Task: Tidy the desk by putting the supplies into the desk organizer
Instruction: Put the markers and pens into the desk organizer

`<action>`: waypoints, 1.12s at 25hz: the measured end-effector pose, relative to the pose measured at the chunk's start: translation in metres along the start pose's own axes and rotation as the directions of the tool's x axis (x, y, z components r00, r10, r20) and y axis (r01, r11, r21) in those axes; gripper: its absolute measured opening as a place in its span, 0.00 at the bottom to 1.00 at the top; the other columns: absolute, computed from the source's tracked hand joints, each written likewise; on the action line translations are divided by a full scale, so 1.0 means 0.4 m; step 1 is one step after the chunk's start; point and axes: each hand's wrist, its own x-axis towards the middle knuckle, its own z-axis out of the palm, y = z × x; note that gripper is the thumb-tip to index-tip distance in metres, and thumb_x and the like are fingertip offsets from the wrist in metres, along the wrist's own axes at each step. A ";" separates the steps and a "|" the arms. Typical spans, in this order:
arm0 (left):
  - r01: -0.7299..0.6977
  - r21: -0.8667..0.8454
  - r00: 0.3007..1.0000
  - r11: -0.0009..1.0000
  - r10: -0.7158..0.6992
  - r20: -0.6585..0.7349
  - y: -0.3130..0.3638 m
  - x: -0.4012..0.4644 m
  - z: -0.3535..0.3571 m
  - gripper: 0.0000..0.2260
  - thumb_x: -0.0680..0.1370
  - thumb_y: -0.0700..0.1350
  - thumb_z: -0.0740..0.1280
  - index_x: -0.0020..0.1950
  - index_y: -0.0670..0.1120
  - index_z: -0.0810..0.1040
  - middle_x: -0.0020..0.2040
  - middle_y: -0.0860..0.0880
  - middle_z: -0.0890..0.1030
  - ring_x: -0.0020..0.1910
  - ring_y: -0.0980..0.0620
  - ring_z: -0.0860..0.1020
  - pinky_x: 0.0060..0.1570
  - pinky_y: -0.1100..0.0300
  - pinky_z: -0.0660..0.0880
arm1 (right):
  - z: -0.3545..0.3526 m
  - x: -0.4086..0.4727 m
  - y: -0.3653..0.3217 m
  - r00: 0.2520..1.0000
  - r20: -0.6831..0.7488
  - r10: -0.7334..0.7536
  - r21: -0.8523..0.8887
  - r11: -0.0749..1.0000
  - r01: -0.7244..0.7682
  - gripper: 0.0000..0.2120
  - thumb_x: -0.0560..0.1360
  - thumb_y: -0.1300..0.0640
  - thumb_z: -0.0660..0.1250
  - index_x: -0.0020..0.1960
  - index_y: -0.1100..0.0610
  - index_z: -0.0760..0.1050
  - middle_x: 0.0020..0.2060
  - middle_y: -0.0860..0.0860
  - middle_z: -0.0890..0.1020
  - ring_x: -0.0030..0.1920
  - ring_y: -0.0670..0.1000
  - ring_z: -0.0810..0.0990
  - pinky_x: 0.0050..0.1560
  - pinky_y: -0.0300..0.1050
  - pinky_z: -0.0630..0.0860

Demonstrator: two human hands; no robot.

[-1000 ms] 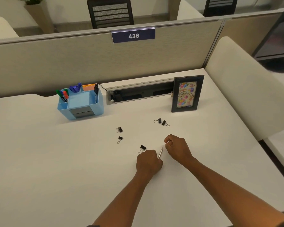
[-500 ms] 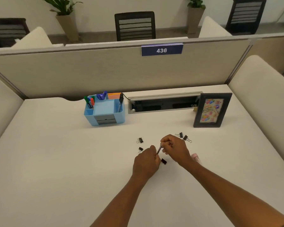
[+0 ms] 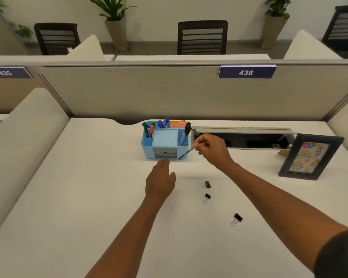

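A light blue desk organizer (image 3: 149, 151) stands at the back of the white desk, holding coloured markers, a dark pen and sticky notes. My right hand (image 3: 212, 150) hovers just right of it, shut on a thin pen (image 3: 186, 153) that slants down toward the organizer's front right corner. My left hand (image 3: 161, 180) is flat with fingers together, empty, just in front of the organizer's drawer. Three black binder clips lie on the desk: one (image 3: 207, 184), a second (image 3: 207, 197) below it, a third (image 3: 237, 218) nearer me.
A black picture frame (image 3: 309, 156) leans at the right. A cable tray slot (image 3: 249, 140) runs along the desk's back edge behind my right hand. Beige partitions enclose the desk at the back and sides.
Both hands have moved from the desk's middle toward the organizer. The right hand carried the pen there; the left hand let go of it and opened. The view has shifted left.
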 end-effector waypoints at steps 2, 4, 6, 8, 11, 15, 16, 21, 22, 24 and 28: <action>0.033 0.007 0.999 0.999 -0.033 -0.005 -0.049 0.038 -0.022 0.28 0.80 0.50 0.62 0.78 0.47 0.57 0.78 0.49 0.60 0.75 0.51 0.60 0.69 0.55 0.65 | 0.039 0.055 -0.028 0.999 -0.013 -0.041 -0.041 0.998 0.040 0.02 0.74 0.58 0.70 0.44 0.56 0.79 0.36 0.49 0.83 0.37 0.48 0.82 0.41 0.42 0.80; 0.055 0.014 0.998 0.998 -0.055 -0.031 -0.080 0.071 -0.043 0.31 0.80 0.50 0.64 0.78 0.46 0.54 0.79 0.49 0.57 0.76 0.50 0.59 0.70 0.55 0.65 | 0.078 0.101 -0.056 0.997 -0.004 -0.078 -0.090 0.993 0.078 0.01 0.74 0.58 0.70 0.44 0.55 0.80 0.37 0.48 0.83 0.37 0.45 0.81 0.42 0.41 0.79; 0.061 0.025 0.998 0.998 -0.060 -0.037 -0.099 0.103 -0.057 0.33 0.80 0.50 0.65 0.79 0.46 0.51 0.79 0.48 0.54 0.77 0.49 0.57 0.70 0.54 0.64 | 0.115 0.141 -0.083 0.993 0.020 -0.119 -0.121 0.985 0.121 0.01 0.74 0.58 0.71 0.44 0.54 0.79 0.38 0.47 0.82 0.38 0.45 0.80 0.43 0.39 0.77; 0.056 0.068 0.998 0.996 -0.054 -0.025 -0.112 0.127 -0.065 0.33 0.80 0.51 0.64 0.79 0.46 0.49 0.80 0.48 0.51 0.77 0.47 0.55 0.72 0.53 0.63 | 0.148 0.178 -0.107 0.987 0.025 -0.159 -0.143 0.977 0.161 0.01 0.74 0.57 0.71 0.44 0.54 0.79 0.39 0.47 0.82 0.39 0.46 0.80 0.43 0.39 0.76; 0.041 0.129 0.999 0.991 -0.042 0.010 -0.135 0.150 -0.058 0.33 0.81 0.51 0.62 0.79 0.47 0.48 0.80 0.48 0.49 0.78 0.46 0.52 0.73 0.51 0.59 | 0.200 0.231 -0.125 0.981 0.009 -0.195 -0.185 0.963 0.193 0.02 0.74 0.55 0.70 0.45 0.54 0.80 0.38 0.47 0.82 0.39 0.45 0.79 0.43 0.41 0.77; 0.037 0.112 0.999 0.993 -0.037 0.002 -0.148 0.163 -0.050 0.30 0.81 0.50 0.61 0.79 0.48 0.51 0.80 0.49 0.52 0.77 0.45 0.54 0.73 0.51 0.60 | 0.267 0.274 -0.137 0.971 0.084 -0.223 -0.274 0.932 0.238 0.02 0.74 0.55 0.69 0.45 0.53 0.79 0.39 0.48 0.83 0.39 0.47 0.79 0.41 0.44 0.78; 0.037 0.107 0.999 0.994 -0.036 -0.010 -0.148 0.166 -0.054 0.29 0.81 0.50 0.61 0.79 0.48 0.52 0.79 0.49 0.54 0.77 0.45 0.55 0.72 0.50 0.61 | 0.286 0.280 -0.137 0.968 0.127 -0.217 -0.296 0.923 0.246 0.02 0.75 0.55 0.68 0.45 0.53 0.80 0.40 0.48 0.83 0.40 0.47 0.79 0.41 0.45 0.79; 0.054 0.085 0.999 0.995 -0.053 -0.011 -0.150 0.176 -0.061 0.28 0.81 0.50 0.61 0.79 0.51 0.54 0.79 0.51 0.55 0.77 0.46 0.56 0.71 0.51 0.63 | 0.368 0.293 -0.115 0.946 0.292 -0.138 -0.440 0.859 0.261 0.03 0.77 0.56 0.66 0.49 0.53 0.78 0.44 0.51 0.83 0.44 0.50 0.79 0.40 0.44 0.75; 0.058 0.078 0.998 0.995 -0.057 -0.007 -0.153 0.176 -0.059 0.28 0.81 0.51 0.61 0.79 0.51 0.53 0.79 0.51 0.55 0.77 0.46 0.56 0.71 0.51 0.63 | 0.382 0.293 -0.110 0.945 0.304 -0.122 -0.463 0.848 0.258 0.04 0.77 0.56 0.66 0.50 0.53 0.78 0.45 0.52 0.82 0.44 0.50 0.79 0.40 0.43 0.73; 0.065 0.060 0.998 0.996 -0.065 -0.003 -0.155 0.176 -0.056 0.28 0.81 0.51 0.61 0.79 0.51 0.53 0.79 0.52 0.54 0.77 0.47 0.56 0.71 0.50 0.63 | 0.400 0.296 -0.102 0.946 0.308 -0.101 -0.488 0.837 0.248 0.04 0.78 0.56 0.66 0.51 0.54 0.78 0.45 0.53 0.82 0.44 0.50 0.78 0.42 0.42 0.73; 0.070 0.036 0.998 0.997 -0.070 0.005 -0.155 0.175 -0.050 0.29 0.81 0.51 0.61 0.79 0.52 0.52 0.79 0.52 0.53 0.77 0.47 0.56 0.71 0.50 0.62 | 0.411 0.303 -0.101 0.953 0.290 -0.091 -0.491 0.840 0.230 0.04 0.77 0.57 0.66 0.51 0.55 0.78 0.46 0.53 0.82 0.44 0.50 0.78 0.46 0.44 0.77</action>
